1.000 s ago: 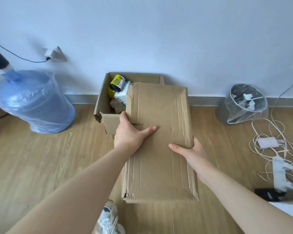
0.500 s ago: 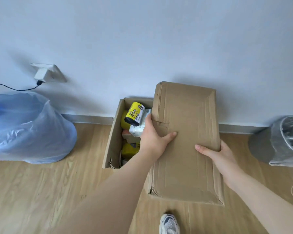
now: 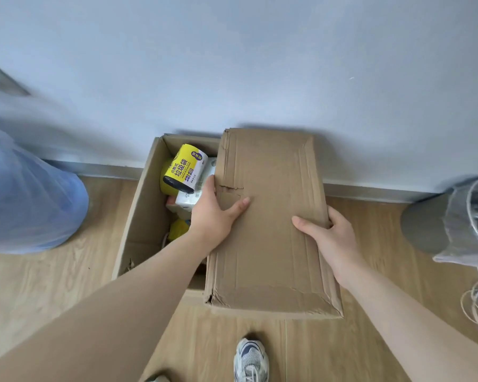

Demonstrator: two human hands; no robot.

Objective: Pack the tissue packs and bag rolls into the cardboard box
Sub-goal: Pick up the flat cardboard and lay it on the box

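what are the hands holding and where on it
Both hold the cardboard flap. The left hand has its grip on the flap's left edge, the right hand on its right edge, thumbs on top.

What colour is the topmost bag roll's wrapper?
The cylindrical bag roll is yellow with dark lettering; head view.

Access to the cardboard box point(image 3: 138, 216) is limited to a strip along its left side; the cardboard flap point(image 3: 271, 230) lies over the rest of the opening, with the left hand point(image 3: 213, 213) on its left edge and the right hand point(image 3: 331, 235) on its right edge. At the far end of that strip a bag roll point(image 3: 185, 168) and a tissue pack point(image 3: 188, 198) sit high, while the near end lies lower and open. Outside, the box backs onto the wall point(image 3: 232, 64), bare floor separates it from the bagged water bottle point(image 3: 25, 194) to the left, and the bin point(image 3: 453, 221) stands well apart on the right.
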